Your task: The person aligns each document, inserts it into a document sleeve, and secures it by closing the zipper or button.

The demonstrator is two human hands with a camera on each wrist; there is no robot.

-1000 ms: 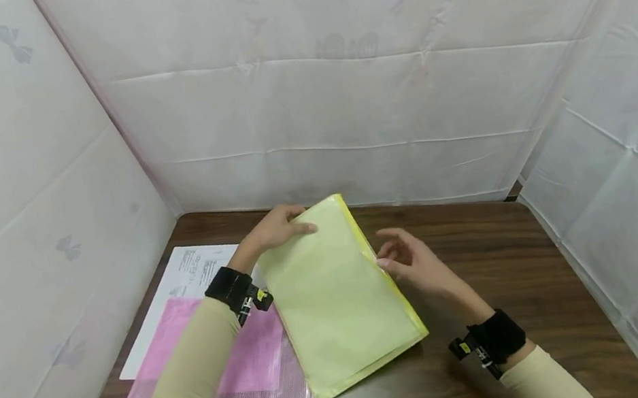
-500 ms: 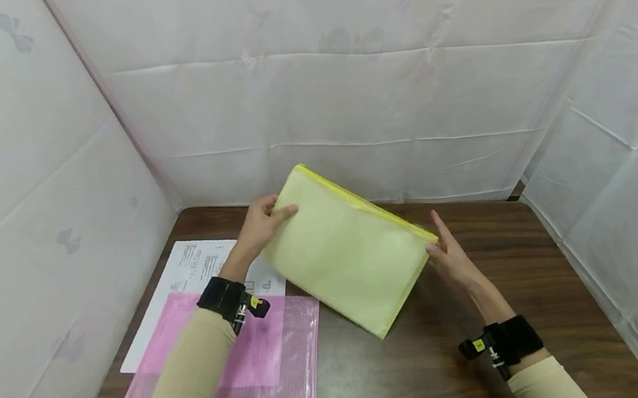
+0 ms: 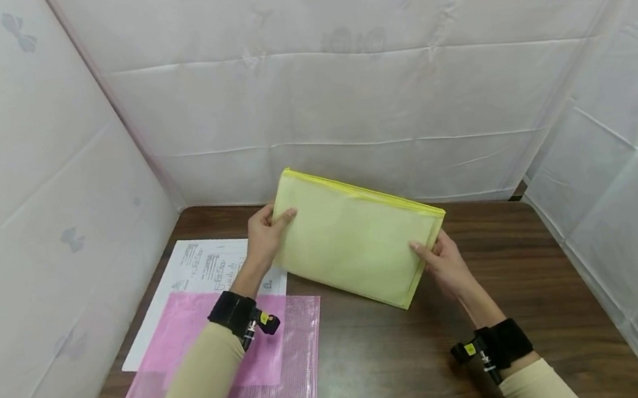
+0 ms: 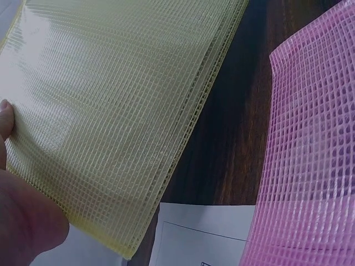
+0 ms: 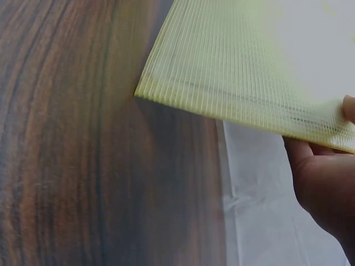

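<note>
A yellow mesh zip pouch is held up off the brown table, its zipper edge uppermost. My left hand pinches its left end, thumb on the near face. My right hand pinches its right end near the lower corner. The left wrist view has the yellow pouch filling the frame, my thumb pressed on it. From the right wrist the yellow pouch hangs above the table, with my right hand beneath its edge.
A pink mesh pouch lies flat at the front left, over a printed white sheet. White fabric walls close in the table on three sides. Bare wood shows to the right.
The yellow pouch was lifted off the pink pouch and turned from lengthwise to crosswise. My right hand, free before, now grips its right end. The left hand kept its hold.
</note>
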